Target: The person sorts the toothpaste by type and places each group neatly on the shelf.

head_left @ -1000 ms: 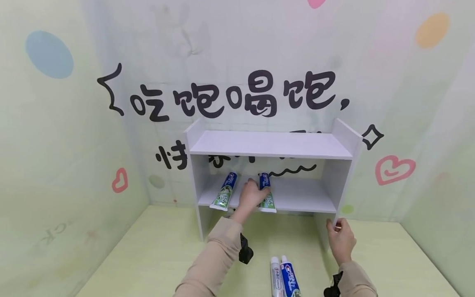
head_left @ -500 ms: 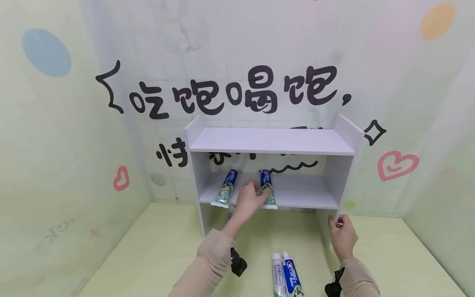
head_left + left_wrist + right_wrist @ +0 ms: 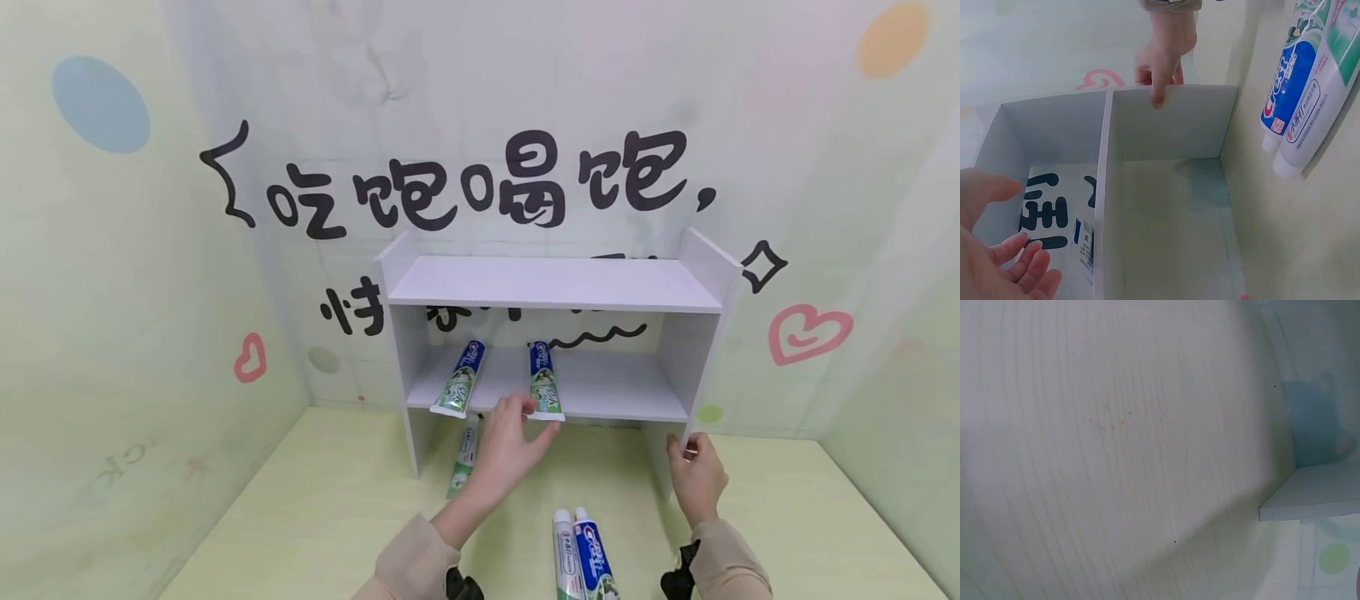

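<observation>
In the head view, my left hand [image 3: 510, 450] is just in front of the middle board, fingers apart and holding nothing, its fingertips close to the lower end of a blue-and-green toothpaste tube [image 3: 544, 383]. That tube lies on the middle board of a white shelf [image 3: 555, 283], its end slightly past the front edge. To its left lies a matching toothpaste tube [image 3: 459, 379]. My right hand [image 3: 699, 479] pinches the front edge of the shelf's right side panel. The left wrist view shows my left hand [image 3: 985, 262] with loosely bent fingers and my right hand [image 3: 1166, 53] on the panel.
A white-and-green tube [image 3: 465, 454] lies under the middle board at the left, partly hidden by my left arm. Two tubes, one white [image 3: 567, 554] and one blue [image 3: 595, 554], lie side by side on the table [image 3: 285, 517]. A printed wall [image 3: 480, 92] stands behind.
My left hand has let go of the right-hand tube on the middle board and drawn back downward. The tube stays on the board. My right hand keeps its hold on the panel.
</observation>
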Motion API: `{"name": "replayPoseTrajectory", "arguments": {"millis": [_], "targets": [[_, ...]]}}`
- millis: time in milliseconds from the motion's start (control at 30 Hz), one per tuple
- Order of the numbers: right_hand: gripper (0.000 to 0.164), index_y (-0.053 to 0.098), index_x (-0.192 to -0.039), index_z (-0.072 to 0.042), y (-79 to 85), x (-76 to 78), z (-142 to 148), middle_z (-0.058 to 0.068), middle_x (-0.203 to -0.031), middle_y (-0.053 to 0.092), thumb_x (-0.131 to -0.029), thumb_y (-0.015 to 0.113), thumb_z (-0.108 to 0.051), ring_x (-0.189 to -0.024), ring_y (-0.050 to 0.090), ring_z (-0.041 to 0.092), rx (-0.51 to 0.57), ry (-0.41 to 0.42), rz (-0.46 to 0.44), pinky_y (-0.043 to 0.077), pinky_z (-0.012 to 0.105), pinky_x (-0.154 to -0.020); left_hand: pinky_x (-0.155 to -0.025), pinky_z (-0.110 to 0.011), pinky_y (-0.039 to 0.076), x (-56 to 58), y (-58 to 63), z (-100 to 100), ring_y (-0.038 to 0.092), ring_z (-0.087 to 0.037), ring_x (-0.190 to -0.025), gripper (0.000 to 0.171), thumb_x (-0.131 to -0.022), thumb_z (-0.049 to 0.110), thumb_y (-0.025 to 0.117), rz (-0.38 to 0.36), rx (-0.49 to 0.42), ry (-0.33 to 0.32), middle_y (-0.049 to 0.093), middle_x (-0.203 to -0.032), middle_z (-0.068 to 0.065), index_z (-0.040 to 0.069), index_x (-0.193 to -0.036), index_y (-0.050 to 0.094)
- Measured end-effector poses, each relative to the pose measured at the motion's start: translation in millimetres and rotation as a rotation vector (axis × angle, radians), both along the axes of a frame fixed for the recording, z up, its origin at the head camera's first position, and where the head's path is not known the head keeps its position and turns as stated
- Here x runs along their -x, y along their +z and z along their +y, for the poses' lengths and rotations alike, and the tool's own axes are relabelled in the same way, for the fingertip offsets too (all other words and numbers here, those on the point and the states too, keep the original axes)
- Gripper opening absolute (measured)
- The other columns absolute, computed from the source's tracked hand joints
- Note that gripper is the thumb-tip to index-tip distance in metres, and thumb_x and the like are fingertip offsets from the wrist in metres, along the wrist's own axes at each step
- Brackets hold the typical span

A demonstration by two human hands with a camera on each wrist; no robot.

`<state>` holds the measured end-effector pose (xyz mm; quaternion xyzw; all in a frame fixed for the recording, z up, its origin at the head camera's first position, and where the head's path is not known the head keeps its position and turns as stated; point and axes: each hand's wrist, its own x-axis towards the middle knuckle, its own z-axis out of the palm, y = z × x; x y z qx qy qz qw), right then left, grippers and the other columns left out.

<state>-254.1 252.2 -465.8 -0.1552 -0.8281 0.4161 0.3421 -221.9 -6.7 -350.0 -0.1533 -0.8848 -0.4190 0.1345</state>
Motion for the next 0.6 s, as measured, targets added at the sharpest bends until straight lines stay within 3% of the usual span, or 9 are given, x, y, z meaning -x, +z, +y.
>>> {"name": "replayPoseTrajectory", "arguments": {"millis": [200, 367, 600], "targets": [[0.019, 0.053, -0.088, 0.003, -0.2, 1.0, 0.2, 0.025, -0.091, 0.064, -0.087, 0.057, -0.016, -0.086, 0.061, 0.042, 0.004, -0.005, 0.002, 0.033, 0.049, -0.074, -0.089, -0.034, 0.048, -16.1, -15.1, -0.1, 0.053, -0.020, -0.100, 0.042, -0.082, 0.032, 0.064, -0.029, -0.014, -0.061, 0.056, -0.107, -0.007, 0.005, -0.112, 0.052], [0.019, 0.053, -0.088, 0.003, 1.6, 0.1, 0.2, 0.025, -0.092, 0.064, -0.086, 0.057, -0.015, -0.086, 0.061, 0.042, 0.007, -0.006, 0.009, 0.033, 0.049, -0.075, -0.088, -0.034, 0.048, -22.7, -29.9, 3.7, 0.053, -0.021, -0.098, 0.042, -0.081, 0.029, 0.066, -0.067, -0.004, -0.089, 0.055, -0.103, -0.006, 0.004, -0.111, 0.051], [0.020, 0.052, -0.087, 0.003, 2.2, -1.7, -0.2, 0.025, -0.093, 0.064, -0.088, 0.056, -0.017, -0.086, 0.061, 0.041, 0.007, -0.001, -0.011, 0.033, 0.049, -0.077, -0.078, -0.028, 0.049, -28.6, -60.4, 5.2, 0.052, -0.018, -0.092, 0.045, -0.080, 0.034, 0.067, -0.189, 0.016, -0.145, 0.052, -0.100, -0.004, 0.004, -0.109, 0.050]]}}
